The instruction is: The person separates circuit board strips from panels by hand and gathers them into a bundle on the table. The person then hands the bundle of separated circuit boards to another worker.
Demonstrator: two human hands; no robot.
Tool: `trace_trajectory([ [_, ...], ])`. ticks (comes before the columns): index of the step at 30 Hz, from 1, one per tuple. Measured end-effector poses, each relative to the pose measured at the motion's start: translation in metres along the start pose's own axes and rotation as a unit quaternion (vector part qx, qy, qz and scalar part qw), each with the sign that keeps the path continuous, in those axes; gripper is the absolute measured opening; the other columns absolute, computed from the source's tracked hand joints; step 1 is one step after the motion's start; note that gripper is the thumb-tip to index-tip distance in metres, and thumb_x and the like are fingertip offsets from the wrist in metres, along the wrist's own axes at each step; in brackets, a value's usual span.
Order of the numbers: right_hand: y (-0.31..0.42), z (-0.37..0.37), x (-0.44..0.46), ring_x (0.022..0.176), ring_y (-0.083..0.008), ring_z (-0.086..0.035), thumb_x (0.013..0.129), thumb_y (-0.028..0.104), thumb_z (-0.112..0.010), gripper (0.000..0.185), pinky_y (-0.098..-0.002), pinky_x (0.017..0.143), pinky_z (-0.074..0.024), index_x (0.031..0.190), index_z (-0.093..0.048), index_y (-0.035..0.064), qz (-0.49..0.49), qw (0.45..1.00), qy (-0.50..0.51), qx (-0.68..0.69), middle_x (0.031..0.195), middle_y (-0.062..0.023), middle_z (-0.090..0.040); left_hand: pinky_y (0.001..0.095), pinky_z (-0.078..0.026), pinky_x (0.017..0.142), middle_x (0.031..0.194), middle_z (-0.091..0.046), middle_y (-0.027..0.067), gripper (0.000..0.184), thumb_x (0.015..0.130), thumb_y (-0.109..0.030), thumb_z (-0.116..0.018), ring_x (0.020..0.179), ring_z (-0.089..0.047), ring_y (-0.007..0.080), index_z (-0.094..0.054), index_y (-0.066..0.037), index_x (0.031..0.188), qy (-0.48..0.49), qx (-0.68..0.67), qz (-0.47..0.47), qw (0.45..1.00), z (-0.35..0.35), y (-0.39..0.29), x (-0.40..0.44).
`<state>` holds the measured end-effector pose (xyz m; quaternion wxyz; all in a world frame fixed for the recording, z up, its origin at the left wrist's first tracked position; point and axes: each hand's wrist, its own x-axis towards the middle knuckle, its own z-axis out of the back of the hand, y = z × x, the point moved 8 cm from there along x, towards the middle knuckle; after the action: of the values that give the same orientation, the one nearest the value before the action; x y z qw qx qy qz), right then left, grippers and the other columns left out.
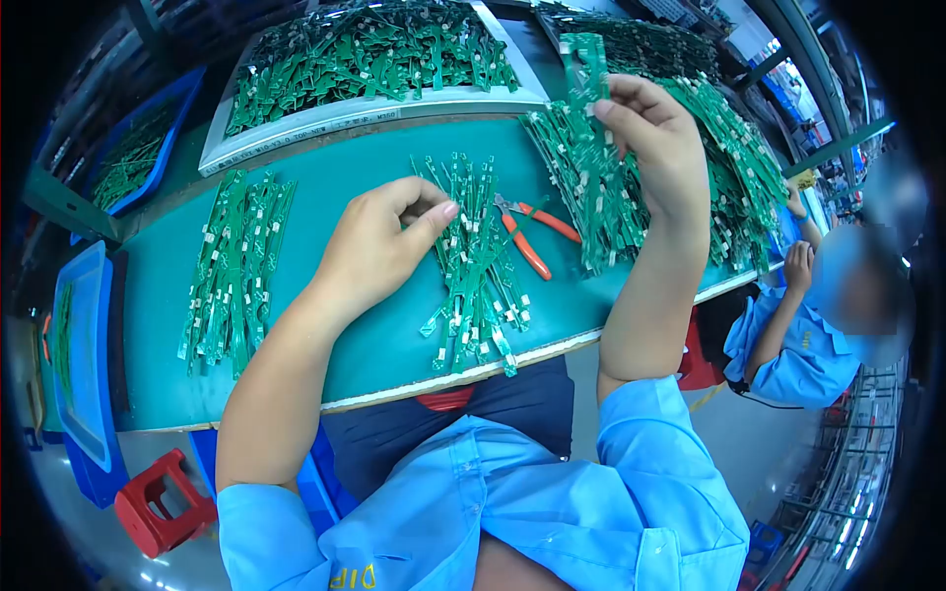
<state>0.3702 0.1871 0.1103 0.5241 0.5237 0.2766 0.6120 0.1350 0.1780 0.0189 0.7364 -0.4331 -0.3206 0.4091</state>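
Note:
My right hand pinches a green circuit board strip near its upper part, above a large heap of similar strips on the right. My left hand is over the left side of a loose middle pile of narrow green strips. Its thumb and index finger are bent together, and what lies between them is too small to make out. Orange-handled cutters lie between the middle pile and the right heap. Another bundle of strips rests on the left of the green mat.
A white-rimmed tray full of green pieces stands at the back. Blue trays are on the left. A red stool stands on the floor at lower left. A co-worker in a blue shirt sits at the right.

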Motion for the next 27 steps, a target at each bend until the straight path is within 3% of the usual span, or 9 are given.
trace_trajectory([
  [3, 0.008, -0.054, -0.015, 0.066, -0.0070, -0.057, 0.079, 0.010, -0.068, 0.027, -0.0191, 0.055, -0.0422, 0.101, -0.060, -0.0016, -0.044, 0.973, 0.122, 0.193, 0.082, -0.0042, -0.064, 0.0284, -0.048, 0.068, 0.096, -0.063, 0.0051, 0.032, 0.091, -0.028, -0.059, 0.083, -0.059, 0.0135, -0.058, -0.002, 0.108, -0.020, -0.276, 0.007, 0.961, 0.005, -0.010, -0.002],
  [7, 0.013, -0.127, -0.049, 0.059, -0.0075, -0.056, 0.082, 0.014, -0.068, 0.020, -0.0208, 0.050, -0.0456, 0.094, -0.058, 0.0005, -0.122, 0.930, 0.248, 0.243, 0.077, -0.0038, -0.062, 0.0249, -0.045, 0.063, 0.091, -0.060, 0.0052, 0.032, 0.089, -0.027, -0.062, 0.080, -0.056, 0.0100, -0.055, -0.001, 0.106, -0.062, -0.406, -0.005, 0.912, 0.017, -0.020, -0.008],
  [8, 0.021, -0.134, -0.054, 0.059, -0.0086, -0.058, 0.084, 0.018, -0.068, 0.022, -0.0206, 0.049, -0.0460, 0.092, -0.058, 0.0006, -0.112, 0.919, 0.276, 0.258, 0.075, -0.0037, -0.061, 0.0233, -0.044, 0.061, 0.083, -0.060, 0.0042, 0.026, 0.088, -0.027, -0.064, 0.074, -0.055, 0.0087, -0.056, -0.003, 0.096, -0.061, -0.397, -0.016, 0.916, 0.019, -0.028, -0.011],
  [11, 0.015, -0.135, -0.054, 0.060, -0.0098, -0.060, 0.085, 0.021, -0.067, 0.023, -0.0207, 0.048, -0.0462, 0.090, -0.058, 0.0002, -0.144, 0.910, 0.270, 0.280, 0.075, -0.0042, -0.061, 0.0217, -0.044, 0.060, 0.076, -0.060, 0.0032, 0.023, 0.087, -0.026, -0.065, 0.068, -0.055, 0.0088, -0.054, -0.006, 0.086, -0.022, -0.414, -0.025, 0.909, 0.019, -0.022, -0.011],
  [12, 0.016, -0.134, -0.052, 0.061, -0.0101, -0.061, 0.087, 0.027, -0.064, 0.028, -0.0207, 0.048, -0.0463, 0.087, -0.058, 0.0006, -0.127, 0.912, 0.286, 0.266, 0.072, -0.0044, -0.061, 0.0207, -0.043, 0.058, 0.071, -0.059, 0.0024, 0.021, 0.087, -0.023, -0.065, 0.061, -0.054, 0.0083, -0.052, -0.008, 0.079, -0.035, -0.412, 0.006, 0.910, 0.018, -0.028, -0.013],
  [17, 0.009, -0.127, -0.045, 0.056, -0.0069, -0.056, 0.084, 0.049, -0.062, 0.045, -0.0191, 0.048, -0.0426, 0.073, -0.058, 0.0056, -0.100, 0.952, 0.252, 0.141, 0.062, -0.0014, -0.056, 0.0188, -0.040, 0.051, 0.065, -0.054, -0.0015, 0.025, 0.084, -0.026, -0.068, 0.057, -0.051, 0.0059, -0.052, -0.009, 0.074, 0.027, -0.348, 0.063, 0.935, 0.007, -0.018, -0.012],
  [19, 0.005, -0.124, -0.045, 0.058, -0.0081, -0.055, 0.085, 0.046, -0.062, 0.043, -0.0206, 0.050, -0.0429, 0.075, -0.061, 0.0035, -0.131, 0.950, 0.257, 0.116, 0.063, -0.0015, -0.057, 0.0190, -0.040, 0.050, 0.066, -0.053, -0.0018, 0.022, 0.084, -0.026, -0.068, 0.057, -0.050, 0.0054, -0.056, -0.007, 0.079, 0.069, -0.370, 0.080, 0.923, 0.002, -0.023, -0.016],
  [22, 0.000, -0.126, -0.044, 0.047, -0.0017, -0.047, 0.088, 0.045, -0.059, 0.040, -0.0151, 0.042, -0.0352, 0.080, -0.063, 0.0056, -0.123, 0.953, 0.237, 0.145, 0.056, 0.0032, -0.052, 0.0197, -0.041, 0.050, 0.067, -0.054, -0.0019, 0.022, 0.084, -0.026, -0.069, 0.057, -0.049, 0.0052, -0.060, -0.006, 0.084, 0.063, -0.387, 0.096, 0.915, -0.004, -0.027, -0.017],
  [27, 0.002, -0.129, -0.046, 0.045, -0.0014, -0.043, 0.089, 0.043, -0.058, 0.040, -0.0160, 0.041, -0.0326, 0.075, -0.064, 0.0059, -0.096, 0.958, 0.234, 0.139, 0.054, 0.0039, -0.050, 0.0204, -0.044, 0.050, 0.069, -0.055, -0.0015, 0.022, 0.084, -0.027, -0.069, 0.058, -0.051, 0.0058, -0.063, -0.005, 0.082, 0.075, -0.353, 0.094, 0.928, -0.006, -0.026, -0.018],
])
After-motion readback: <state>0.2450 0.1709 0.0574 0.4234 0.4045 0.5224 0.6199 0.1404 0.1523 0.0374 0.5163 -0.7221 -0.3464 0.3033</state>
